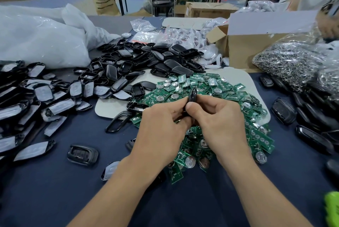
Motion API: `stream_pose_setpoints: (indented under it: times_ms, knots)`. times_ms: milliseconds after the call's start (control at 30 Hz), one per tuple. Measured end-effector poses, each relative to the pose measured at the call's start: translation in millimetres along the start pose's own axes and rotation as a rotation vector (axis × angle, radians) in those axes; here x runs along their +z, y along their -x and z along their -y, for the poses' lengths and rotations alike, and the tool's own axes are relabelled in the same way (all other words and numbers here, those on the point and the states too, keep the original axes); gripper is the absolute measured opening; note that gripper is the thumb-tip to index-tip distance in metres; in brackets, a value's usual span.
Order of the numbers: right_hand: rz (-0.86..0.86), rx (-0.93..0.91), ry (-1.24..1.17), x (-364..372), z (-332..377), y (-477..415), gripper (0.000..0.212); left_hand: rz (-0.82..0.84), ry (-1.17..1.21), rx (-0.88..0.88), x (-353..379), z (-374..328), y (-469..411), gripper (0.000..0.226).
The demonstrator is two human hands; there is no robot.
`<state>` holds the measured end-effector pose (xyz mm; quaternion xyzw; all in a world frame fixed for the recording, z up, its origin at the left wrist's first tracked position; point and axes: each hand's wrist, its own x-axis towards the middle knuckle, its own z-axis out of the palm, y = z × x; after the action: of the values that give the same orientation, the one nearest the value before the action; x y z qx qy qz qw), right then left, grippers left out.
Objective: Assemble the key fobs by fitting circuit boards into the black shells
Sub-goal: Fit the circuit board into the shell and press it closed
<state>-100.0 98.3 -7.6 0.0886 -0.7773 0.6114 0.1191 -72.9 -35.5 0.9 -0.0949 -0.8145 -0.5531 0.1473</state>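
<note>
Left hand (161, 122): the fingers are curled around the lower part of a black shell (192, 96) and grip it from the left side.
Right hand (220, 118): it grips the same shell from the right; the thumb lies on the near edge and the other fingers are curled behind.
Black shell: it is held in the air between both hands, standing on its edge, just above the heap of circuit boards (211, 87); only its top end shows over the fingers.
Board inside: the fingers hide this part, so I cannot tell if a board is already seated.
Step in hand: in my judgement, pressing the shell closed around a board.
How to do it well: press evenly along the edge, from one end to the other, so that the parts meet without a gap. Squeezing only the middle is risky, because the board can tilt and jam.
Check: look along the seam before putting the piece down; if one side stands open, it is better to seat the board again than to force it.
Empty shells (139, 61): a big heap lies behind the boards, near enough to reach.
Closed fobs (283, 111): they lie at the right on the dark cloth (55, 180), probably the place for this one.
</note>
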Motion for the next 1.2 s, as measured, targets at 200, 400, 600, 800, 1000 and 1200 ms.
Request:
stream_pose_setpoints:
  times_ms: [200,400,600,800,1000,1200]
  knots:
    - [-0.002,0.011,0.114,0,-3,-1,0.017,0.014,0.017,-0.072,0,7,-4,0.064]
    - [0.085,-0.017,0.042,-2,-3,-1,0.039,-0.015,0.331,-0.28,-14,15,-15,0.042]
    - [0.082,-0.041,0.02,-4,-1,1,0.041,0.027,0.376,-0.251,-26,16,-17,0.039]
    - [0.204,-0.01,-0.115,-9,-2,-2,0.048,0.035,0.454,-0.236,-35,13,-18,0.051]
    - [0.27,0.019,-0.239,-8,-3,-4,0.038,0.027,0.455,-0.195,-39,10,-19,0.05]
    - [0.247,0.023,-0.195,-10,-3,-4,0.037,0.025,0.452,-0.202,-38,8,-17,0.049]
